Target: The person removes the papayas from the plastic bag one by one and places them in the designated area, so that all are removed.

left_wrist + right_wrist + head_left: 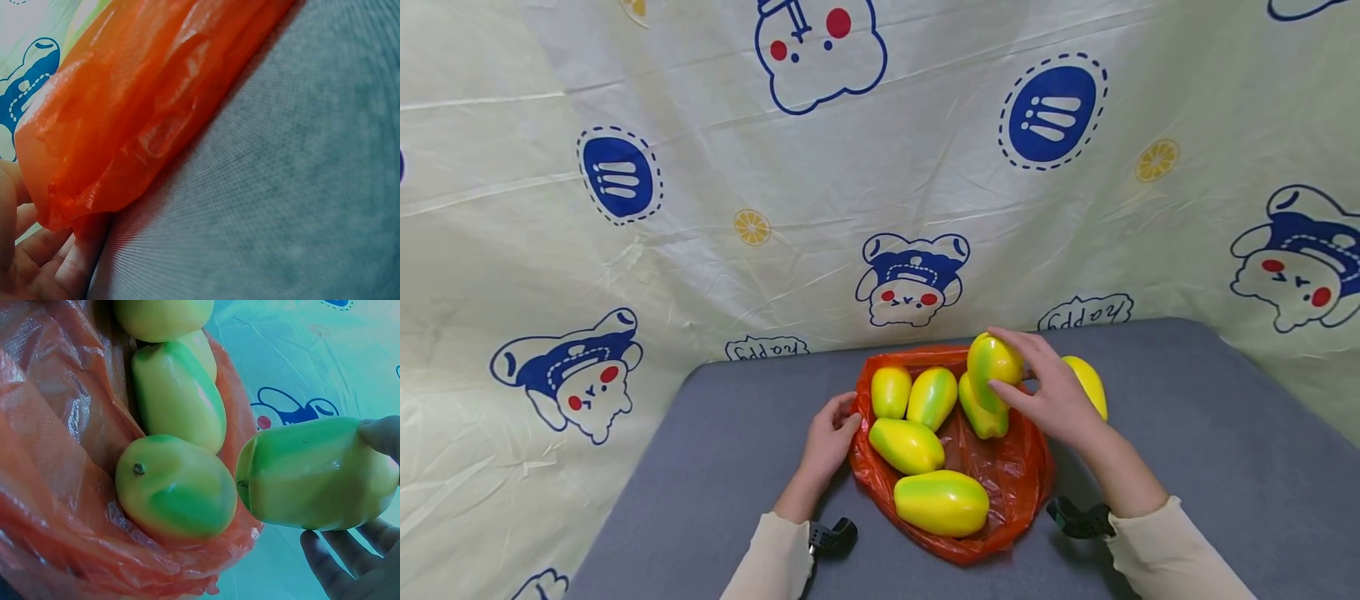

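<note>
A pale sheet (700, 275) printed with blue cartoon bears, orange slices and badges hangs behind everything. Before it stands my grey bench (722, 433), its far edge meeting the sheet. My red bag (1030, 467) lies open close to that edge, about midway between the far left and far right corners.

My cream right sleeve (1168, 546) and cream left sleeve (771, 554) come in over the bench's near side. With my right hand (1052, 392) I pinch the held fruit (988, 362), thumb on its near side and fingers over its far side, above the far right part of the bag. My left hand (829, 437) is at the bag's left side, thumb and fingers pinching its rim.

5 yellow-green fruits lie inside the bag: the near fruit (942, 502) by the near rim, 1 at the left, and 3 along the far side. The rightmost of those 3 is just below the held fruit; I cannot tell whether they touch. 1 loose fruit (1092, 385) lies towards the bench's far right corner, partly hidden by my right hand. Each wrist wears a small black camera (1078, 518).
</note>
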Demonstrator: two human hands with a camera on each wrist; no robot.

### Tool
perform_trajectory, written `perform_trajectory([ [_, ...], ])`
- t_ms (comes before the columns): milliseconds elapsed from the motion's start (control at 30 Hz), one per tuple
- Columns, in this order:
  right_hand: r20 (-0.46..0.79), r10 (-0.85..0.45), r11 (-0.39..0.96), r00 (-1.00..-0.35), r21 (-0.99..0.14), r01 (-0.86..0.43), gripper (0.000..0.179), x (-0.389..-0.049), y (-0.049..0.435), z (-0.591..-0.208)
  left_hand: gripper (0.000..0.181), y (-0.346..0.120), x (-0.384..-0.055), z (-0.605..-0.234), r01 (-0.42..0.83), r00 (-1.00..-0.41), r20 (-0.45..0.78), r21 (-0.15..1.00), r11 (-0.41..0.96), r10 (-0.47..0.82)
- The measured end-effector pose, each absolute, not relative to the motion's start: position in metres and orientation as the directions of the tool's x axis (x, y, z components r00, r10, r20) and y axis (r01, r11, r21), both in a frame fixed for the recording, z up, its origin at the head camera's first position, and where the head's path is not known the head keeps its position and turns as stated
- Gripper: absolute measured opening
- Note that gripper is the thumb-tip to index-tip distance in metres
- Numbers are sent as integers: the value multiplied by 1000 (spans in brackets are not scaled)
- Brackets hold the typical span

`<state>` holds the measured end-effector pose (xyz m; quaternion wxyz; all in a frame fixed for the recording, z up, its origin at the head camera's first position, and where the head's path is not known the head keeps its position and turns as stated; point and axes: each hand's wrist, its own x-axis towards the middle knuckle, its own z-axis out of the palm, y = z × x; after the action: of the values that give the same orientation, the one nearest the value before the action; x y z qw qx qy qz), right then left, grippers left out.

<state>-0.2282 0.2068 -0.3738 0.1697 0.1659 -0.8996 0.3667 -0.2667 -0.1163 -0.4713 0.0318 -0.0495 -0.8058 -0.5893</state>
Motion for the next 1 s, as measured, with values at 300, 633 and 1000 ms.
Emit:
perform_trajectory([
  [300, 450, -168, 679, -877, -592, -434, 66, -231, 211, -377, 38, -114, -256, -456, 124, -992, 109, 946, 299, 64],
  [633, 492, -137, 706, -860, -561, -433, 62, -231, 214, -374, 38, -112, -239, -431, 131, -991, 113, 945, 298, 78],
  [1000, 515, -104, 718, -851, -553, -422, 64, -232, 222, -372, 39, -115, -256, -452, 118, -992, 101, 947, 300, 71],
])
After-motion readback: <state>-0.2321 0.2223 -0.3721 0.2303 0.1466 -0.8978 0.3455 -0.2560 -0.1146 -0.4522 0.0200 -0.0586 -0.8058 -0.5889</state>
